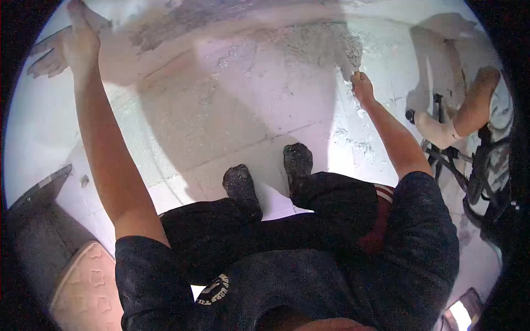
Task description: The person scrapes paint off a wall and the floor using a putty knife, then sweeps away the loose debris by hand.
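Note:
My right hand point(362, 89) grips the short, pale handle point(357, 74) of a tool at the upper right of centre. The tool's head cannot be told from the rough grey patch point(350, 45) beyond it. My left hand point(81, 45) reaches out at the upper left, its fingers near the picture's rim. Whether it holds or touches anything is unclear; a hand-shaped shadow lies beside it on the pale surface. Between my arms, my feet in dark, speckled socks or shoes stand on the pale tiled floor point(248, 116), which has smears and dusty marks.
At the right, what seems another person's bare limb point(476, 105) is beside a black frame with straps or cables point(476, 165). A dark, flat-edged object point(37, 219) and a pinkish padded or patterned item point(93, 281) lie at the lower left. Strong shadows cross the floor.

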The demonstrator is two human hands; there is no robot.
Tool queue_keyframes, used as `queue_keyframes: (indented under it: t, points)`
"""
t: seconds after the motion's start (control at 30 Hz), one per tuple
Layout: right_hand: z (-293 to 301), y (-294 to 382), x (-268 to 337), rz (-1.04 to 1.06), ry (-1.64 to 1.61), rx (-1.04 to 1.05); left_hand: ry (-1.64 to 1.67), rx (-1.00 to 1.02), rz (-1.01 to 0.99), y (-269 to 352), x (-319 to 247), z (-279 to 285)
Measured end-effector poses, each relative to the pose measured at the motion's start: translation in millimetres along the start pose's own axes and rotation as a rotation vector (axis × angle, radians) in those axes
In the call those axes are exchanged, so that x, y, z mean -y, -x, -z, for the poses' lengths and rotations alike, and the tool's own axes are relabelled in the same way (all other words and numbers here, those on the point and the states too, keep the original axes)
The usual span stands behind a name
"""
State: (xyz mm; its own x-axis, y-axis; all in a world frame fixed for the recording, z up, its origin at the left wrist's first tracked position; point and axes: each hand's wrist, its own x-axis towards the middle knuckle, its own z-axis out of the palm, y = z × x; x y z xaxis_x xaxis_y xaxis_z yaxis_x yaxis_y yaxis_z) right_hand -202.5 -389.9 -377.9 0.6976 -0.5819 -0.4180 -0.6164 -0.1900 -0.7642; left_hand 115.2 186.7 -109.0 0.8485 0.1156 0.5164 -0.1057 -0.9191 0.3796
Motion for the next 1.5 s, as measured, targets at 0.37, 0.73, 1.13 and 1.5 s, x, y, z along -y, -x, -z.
queue_keyframes:
  t: [0.37, 0.73, 1.13, 1.5]
  points:
    - [107.9, 19.0, -92.6, 0.081, 0.149, -0.270, -0.914, -0.742, -0.938, -51.4, 11.3, -105.6]
    - [213.9, 31.0, -151.5, -0.192, -0.363, -0.301, -1.198, -0.511, -0.775, -32.6, -19.6, -94.1]
    - [258.8, 17.9, -196.7, -0.245, -0.293, -0.334, -0.964, -0.412, -0.541, -21.1, -24.5, -84.9]
    - [269.3, 41.0, -190.5, -0.317, -0.240, -0.406, -0.795, -0.489, -0.568, -22.8, -21.7, -96.7]
